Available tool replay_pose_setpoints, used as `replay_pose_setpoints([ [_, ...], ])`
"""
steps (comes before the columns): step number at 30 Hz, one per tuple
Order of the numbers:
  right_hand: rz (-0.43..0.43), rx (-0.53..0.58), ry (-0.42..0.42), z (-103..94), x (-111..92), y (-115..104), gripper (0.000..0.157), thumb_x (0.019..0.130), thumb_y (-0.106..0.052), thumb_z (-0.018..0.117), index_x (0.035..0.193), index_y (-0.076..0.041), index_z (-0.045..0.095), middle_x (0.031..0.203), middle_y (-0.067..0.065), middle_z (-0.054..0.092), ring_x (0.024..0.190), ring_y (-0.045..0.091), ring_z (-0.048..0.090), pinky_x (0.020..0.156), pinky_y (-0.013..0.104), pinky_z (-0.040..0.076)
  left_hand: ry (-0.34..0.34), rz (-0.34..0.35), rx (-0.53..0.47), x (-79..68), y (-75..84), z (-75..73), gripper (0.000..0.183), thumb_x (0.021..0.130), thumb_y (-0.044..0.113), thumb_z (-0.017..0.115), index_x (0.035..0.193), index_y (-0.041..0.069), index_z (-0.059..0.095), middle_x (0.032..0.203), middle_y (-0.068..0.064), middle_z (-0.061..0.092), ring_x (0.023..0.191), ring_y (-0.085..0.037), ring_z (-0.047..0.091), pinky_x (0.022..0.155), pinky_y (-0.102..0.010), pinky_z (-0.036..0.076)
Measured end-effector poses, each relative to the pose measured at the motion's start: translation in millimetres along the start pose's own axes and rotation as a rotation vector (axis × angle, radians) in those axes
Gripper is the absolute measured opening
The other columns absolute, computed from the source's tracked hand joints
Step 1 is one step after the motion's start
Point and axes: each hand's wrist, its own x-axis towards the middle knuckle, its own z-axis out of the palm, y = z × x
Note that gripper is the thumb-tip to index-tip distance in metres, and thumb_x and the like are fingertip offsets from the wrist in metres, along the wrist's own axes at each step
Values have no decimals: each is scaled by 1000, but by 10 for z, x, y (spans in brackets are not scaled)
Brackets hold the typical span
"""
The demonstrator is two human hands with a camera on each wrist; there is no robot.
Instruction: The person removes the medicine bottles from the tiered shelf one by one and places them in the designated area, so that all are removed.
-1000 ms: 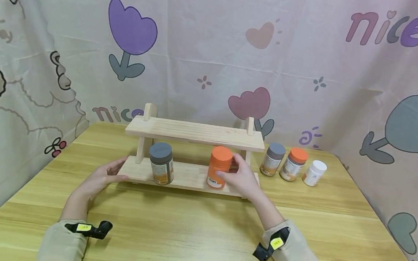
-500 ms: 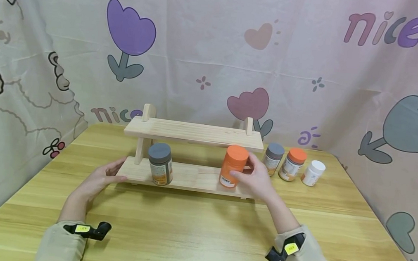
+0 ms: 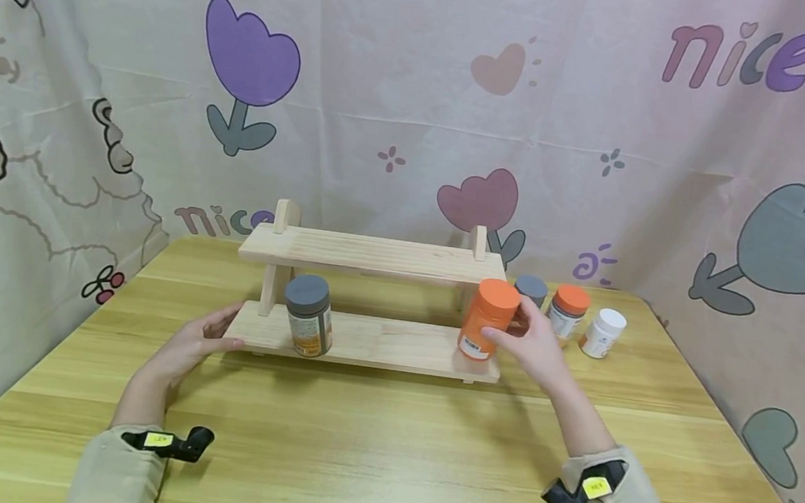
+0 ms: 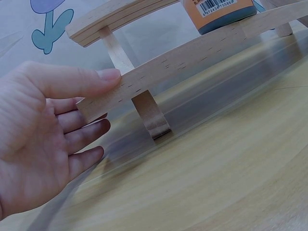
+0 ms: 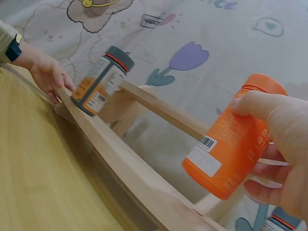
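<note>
My right hand (image 3: 539,351) grips an orange bottle (image 3: 488,323) with an orange lid, thumb on the near side and fingers round the back. In the head view the bottle leans a little over the right end of the lower board; the right wrist view shows its base (image 5: 204,178) apart from the wood. The two-tier wooden shelf (image 3: 373,253) stands on the table. At its left end my left hand (image 3: 194,347) pinches the lower board (image 4: 178,62), thumb on the front edge, fingers partly hidden behind it. A grey-lidded jar (image 3: 309,319) stands upright on that board, left of centre.
Right of the shelf, on the table (image 3: 371,448), stand a grey-lidded jar (image 3: 531,288) partly covered by my right hand, an orange-lidded jar (image 3: 568,310) and a small white bottle (image 3: 604,333). A patterned cloth (image 3: 403,84) hangs behind the table.
My right hand has carried the orange bottle rightward along the lower board, from right of centre to its right end, and the bottle now tilts. My left hand stays on the shelf.
</note>
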Motion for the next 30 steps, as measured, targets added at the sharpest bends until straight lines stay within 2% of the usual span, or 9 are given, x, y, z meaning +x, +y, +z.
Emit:
replay_pose_setpoints([
  [8,49,-40,51,-234,-73,75,61,84,-15,69,135,0,39,121,20,55,106,22,52,86,26,44,-3,-4,1,-6,9,1,78,89,16,62,147,-3,12,151,-24,11,136,-41,12,86,-2,30],
  [13,39,-55,94,-370,-120,135,57,84,-14,69,132,1,41,122,20,54,102,7,52,84,18,44,-5,-4,0,0,8,0,78,89,15,62,147,-3,12,151,-24,10,136,-41,11,86,-2,30],
  [17,31,-57,114,-454,-149,208,54,85,-15,68,130,2,43,119,14,54,98,0,52,81,14,45,-4,-2,4,3,2,-5,78,89,16,62,147,-2,12,151,-24,11,136,-41,11,85,-2,30],
  [21,56,-61,117,-502,-172,282,55,85,-15,68,131,1,42,118,13,53,98,-1,51,79,14,45,-6,5,4,4,-3,-7,78,89,15,62,147,-3,12,150,-25,11,136,-42,12,86,-2,31],
  [26,91,-96,105,-519,-203,360,58,86,-15,67,133,4,40,121,23,52,95,-2,50,78,13,44,-4,11,6,4,3,0,78,89,14,61,146,-4,12,150,-25,11,135,-42,12,85,-2,30],
  [29,101,-114,97,-521,-210,410,57,86,-15,67,132,5,40,120,24,52,96,3,51,79,14,44,1,4,15,0,13,4,78,89,15,62,146,-4,13,150,-25,12,136,-42,12,88,-3,30],
  [30,106,-114,95,-521,-210,430,57,86,-15,67,132,5,40,120,24,52,97,7,51,79,15,43,3,2,19,-1,16,5,78,89,15,62,146,-4,13,150,-25,12,136,-42,11,93,-6,30],
])
